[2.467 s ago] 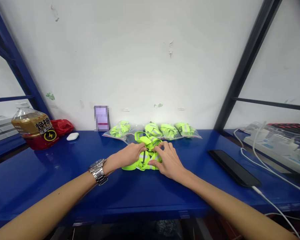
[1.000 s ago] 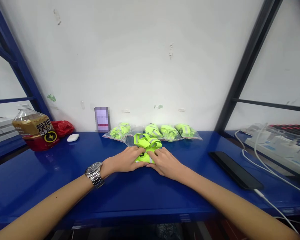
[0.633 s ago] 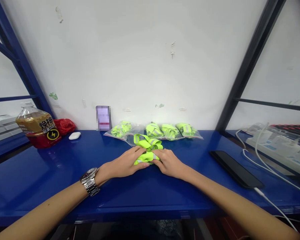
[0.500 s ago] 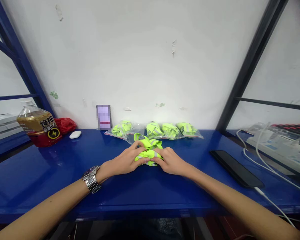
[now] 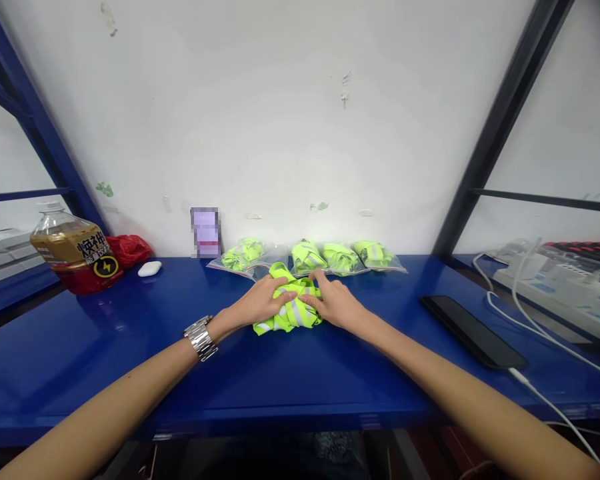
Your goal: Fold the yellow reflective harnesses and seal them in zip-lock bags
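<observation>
A crumpled neon yellow reflective vest (image 5: 290, 313) with grey stripes lies on the blue table top (image 5: 100, 360), just in front of the bagged items. My left hand (image 5: 257, 301) lies on its left side, fingers over the fabric. My right hand (image 5: 335, 305) presses on its right side, fingertips on the top fold. Behind them stand several clear zip bags holding folded neon vests, the nearest being a bag (image 5: 307, 259). The vest's underside is hidden.
A tea bottle (image 5: 75, 257), a red plastic bag (image 5: 129, 250), a white earbud case (image 5: 150, 269) and a blurred card (image 5: 206, 232) stand at the back left. A black phone (image 5: 473, 331) with a white cable lies right, beside a power strip (image 5: 555, 283).
The vest has gone from a tight bundle to a wider, flatter heap. Its raised strap loop has dropped. My hands have moved slightly apart and now lie on top of it.
</observation>
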Available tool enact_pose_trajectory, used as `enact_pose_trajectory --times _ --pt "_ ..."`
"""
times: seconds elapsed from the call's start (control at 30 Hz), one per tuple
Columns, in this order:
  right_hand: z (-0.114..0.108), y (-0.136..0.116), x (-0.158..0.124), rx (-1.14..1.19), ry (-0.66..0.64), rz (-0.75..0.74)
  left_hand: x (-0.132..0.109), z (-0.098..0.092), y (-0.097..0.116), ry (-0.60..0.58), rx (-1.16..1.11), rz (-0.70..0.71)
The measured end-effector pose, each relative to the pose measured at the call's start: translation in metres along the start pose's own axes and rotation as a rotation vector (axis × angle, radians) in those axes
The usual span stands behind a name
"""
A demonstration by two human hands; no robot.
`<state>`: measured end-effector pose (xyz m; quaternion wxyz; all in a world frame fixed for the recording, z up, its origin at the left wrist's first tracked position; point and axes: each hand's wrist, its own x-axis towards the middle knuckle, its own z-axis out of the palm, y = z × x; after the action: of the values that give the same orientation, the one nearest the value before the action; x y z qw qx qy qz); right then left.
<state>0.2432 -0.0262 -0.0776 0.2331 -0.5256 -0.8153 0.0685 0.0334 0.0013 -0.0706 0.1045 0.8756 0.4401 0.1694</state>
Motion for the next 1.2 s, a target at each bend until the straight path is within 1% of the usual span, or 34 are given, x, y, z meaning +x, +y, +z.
enact_pose_trajectory --times 0.03,0.1,0.17,0.23,0.3,0.47,0.53,0.6,0.63,0.7,0.73,0.77,0.8,0.83,0.9,0.97,1.1,1.2 --pt "0.001 0.001 0.000 -0.081 0.076 -0.022 0.004 0.000 -0.001 -0.010 -0.005 -0.006" --pt "0.004 0.002 -0.001 -0.165 0.177 -0.146 0.011 0.000 -0.002 -0.040 -0.011 -0.024" --pt "0.006 0.001 -0.004 -0.146 0.204 -0.290 0.014 0.000 -0.003 -0.046 -0.019 -0.034" --pt "0.008 -0.001 -0.009 -0.081 0.164 -0.357 0.015 -0.001 -0.005 -0.029 -0.046 -0.044" --pt "0.010 -0.004 -0.014 -0.065 0.139 -0.379 0.015 0.000 -0.008 -0.013 -0.069 -0.056" --pt "0.016 -0.005 -0.011 -0.202 0.134 -0.425 0.014 0.003 -0.013 0.037 -0.066 0.026" --pt "0.017 -0.002 -0.006 -0.247 0.090 -0.454 0.012 0.004 -0.013 0.035 -0.055 0.037" --pt "0.016 0.001 -0.001 -0.288 0.044 -0.479 0.009 0.005 -0.012 0.049 0.005 0.035" --pt "0.015 0.002 0.001 -0.304 0.023 -0.489 0.007 0.006 -0.011 0.083 0.062 0.039" --pt "0.013 0.003 0.005 -0.330 -0.006 -0.513 0.003 0.007 -0.009 0.217 0.202 0.078" --pt "0.012 0.004 0.006 -0.333 -0.012 -0.526 0.000 0.008 -0.008 0.291 0.262 0.117" --pt "0.012 0.004 0.008 -0.327 -0.016 -0.539 -0.002 0.009 -0.006 0.341 0.307 0.174" --pt "0.012 0.005 0.009 -0.310 -0.014 -0.547 -0.005 0.009 -0.004 0.358 0.333 0.243" --pt "0.012 0.006 0.010 -0.284 -0.009 -0.550 -0.008 0.009 -0.002 0.339 0.345 0.314" --pt "0.013 0.008 0.011 -0.226 0.004 -0.550 -0.015 0.008 0.002 0.252 0.346 0.421" --pt "0.013 0.008 0.012 -0.178 0.004 -0.542 -0.023 0.006 0.005 0.184 0.329 0.453" --pt "0.006 -0.001 0.008 -0.110 -0.054 -0.517 -0.033 0.001 0.006 0.083 0.259 0.368" --pt "-0.003 -0.010 0.006 -0.074 -0.107 -0.493 -0.035 -0.002 0.007 0.051 0.163 0.282"
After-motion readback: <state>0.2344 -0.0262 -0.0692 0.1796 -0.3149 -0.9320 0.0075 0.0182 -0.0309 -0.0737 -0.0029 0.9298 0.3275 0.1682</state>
